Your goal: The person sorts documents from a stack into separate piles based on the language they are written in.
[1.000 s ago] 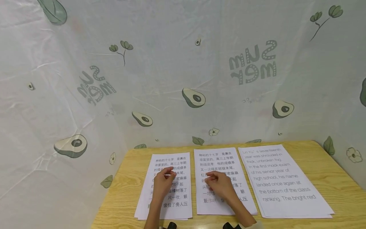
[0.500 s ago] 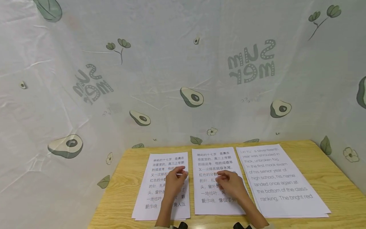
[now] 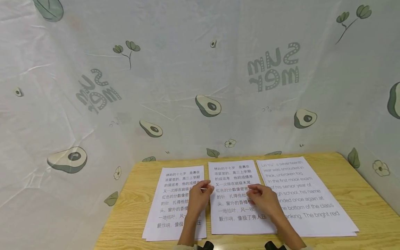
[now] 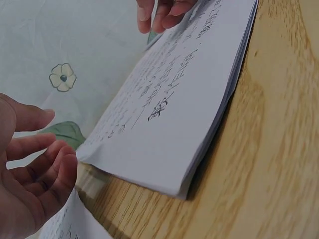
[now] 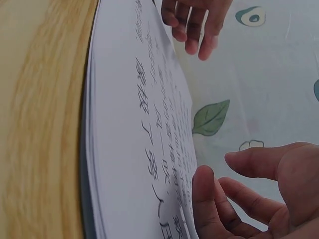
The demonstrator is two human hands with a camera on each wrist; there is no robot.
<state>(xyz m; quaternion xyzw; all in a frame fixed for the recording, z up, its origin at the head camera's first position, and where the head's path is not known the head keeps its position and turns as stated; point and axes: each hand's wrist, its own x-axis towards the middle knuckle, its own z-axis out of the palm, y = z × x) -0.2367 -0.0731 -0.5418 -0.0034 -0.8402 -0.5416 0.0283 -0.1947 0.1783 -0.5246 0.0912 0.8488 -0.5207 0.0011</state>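
Note:
Three stacks of printed paper lie side by side on the table. My left hand (image 3: 199, 197) is over the right edge of the left stack (image 3: 175, 201), near the gap beside the middle stack (image 3: 231, 194). Its fingers are loosely bent, and nothing is between thumb and fingers in the left wrist view. My right hand (image 3: 265, 199) hovers at the right side of the middle stack, overlapping the right stack (image 3: 315, 215) in the head view. In the right wrist view its thumb and fingers (image 5: 204, 194) stand apart, holding nothing, close over the printed sheet.
The wooden table (image 3: 125, 211) shows bare wood left of the stacks and along its front. A pale curtain (image 3: 175, 69) printed with avocados and leaves hangs behind and at both sides of the table. Sheets in the stacks are slightly offset at their lower edges.
Both hands have moved right: the left from mid left stack to its right edge, the right from the middle stack's centre to its right side. The stacks stay in place; the head view shifts slightly.

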